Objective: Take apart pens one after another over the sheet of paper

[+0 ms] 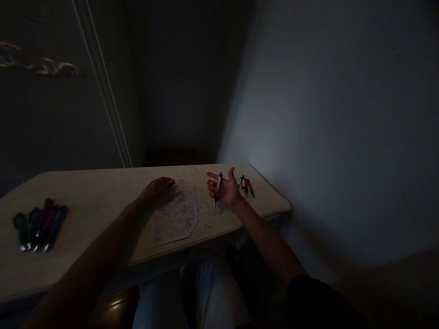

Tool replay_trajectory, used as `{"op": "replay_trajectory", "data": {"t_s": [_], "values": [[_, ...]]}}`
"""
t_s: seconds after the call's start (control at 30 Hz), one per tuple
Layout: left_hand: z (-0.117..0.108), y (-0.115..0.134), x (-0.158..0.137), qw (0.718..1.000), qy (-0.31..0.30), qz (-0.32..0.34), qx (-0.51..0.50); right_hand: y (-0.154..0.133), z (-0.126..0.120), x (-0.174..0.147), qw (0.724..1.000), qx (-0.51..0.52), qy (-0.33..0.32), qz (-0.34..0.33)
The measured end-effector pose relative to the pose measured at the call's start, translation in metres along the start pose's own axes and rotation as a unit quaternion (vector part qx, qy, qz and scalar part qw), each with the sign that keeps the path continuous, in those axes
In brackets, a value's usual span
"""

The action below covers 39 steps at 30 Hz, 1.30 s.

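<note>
My right hand [227, 190] is turned palm up over the table, with the thumb stretched out. A pen [219, 181] is held across its fingers, tip pointing down toward the tabletop. My left hand [158, 187] lies at the upper left edge of a sheet of paper [176, 214], fingers stretched out and resting on it. The sheet is covered in dense marks that look like handwriting, too dim to read. Part of another sheet [201, 204] shows from under its right side.
Several pens [246, 184] lie on the table right of my right hand. At the far left is a cluster of thick pens or markers [40, 225] with dark coloured bodies. A pale wall [325, 137] rises beyond the right end of the table [103, 192]. The room is dim.
</note>
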<state>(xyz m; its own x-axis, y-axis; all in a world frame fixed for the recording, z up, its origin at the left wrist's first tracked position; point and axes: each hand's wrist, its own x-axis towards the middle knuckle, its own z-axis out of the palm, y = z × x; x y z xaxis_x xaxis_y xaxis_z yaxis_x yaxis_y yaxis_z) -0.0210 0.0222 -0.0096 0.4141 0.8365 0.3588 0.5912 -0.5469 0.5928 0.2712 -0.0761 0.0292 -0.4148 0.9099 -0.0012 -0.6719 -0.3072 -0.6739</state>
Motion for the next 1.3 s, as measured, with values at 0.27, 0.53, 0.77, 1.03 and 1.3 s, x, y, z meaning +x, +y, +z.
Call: {"op": "replay_trajectory", "data": {"t_s": [0.27, 0.53, 0.77, 1.03, 1.3], "values": [[-0.010, -0.002, -0.004, 0.982, 0.082, -0.097, -0.138, -0.070, -0.047, -0.062, 0.958, -0.120, 0.259, 0.037], [-0.019, 0.010, -0.023, 0.974, 0.142, -0.166, -0.061, -0.119, -0.063, -0.091, 0.890, -0.232, 0.392, -0.001], [-0.024, 0.019, -0.050, 0.974, 0.149, -0.166, -0.031, -0.113, -0.075, -0.089, 0.857, -0.264, 0.440, -0.058], [-0.027, 0.022, -0.068, 0.979, 0.139, -0.152, 0.010, -0.095, -0.068, -0.099, 0.812, -0.320, 0.466, -0.146], [-0.024, 0.039, -0.094, 0.980, 0.154, -0.067, 0.105, -0.069, -0.087, -0.122, 0.791, -0.373, 0.461, -0.151]]}}
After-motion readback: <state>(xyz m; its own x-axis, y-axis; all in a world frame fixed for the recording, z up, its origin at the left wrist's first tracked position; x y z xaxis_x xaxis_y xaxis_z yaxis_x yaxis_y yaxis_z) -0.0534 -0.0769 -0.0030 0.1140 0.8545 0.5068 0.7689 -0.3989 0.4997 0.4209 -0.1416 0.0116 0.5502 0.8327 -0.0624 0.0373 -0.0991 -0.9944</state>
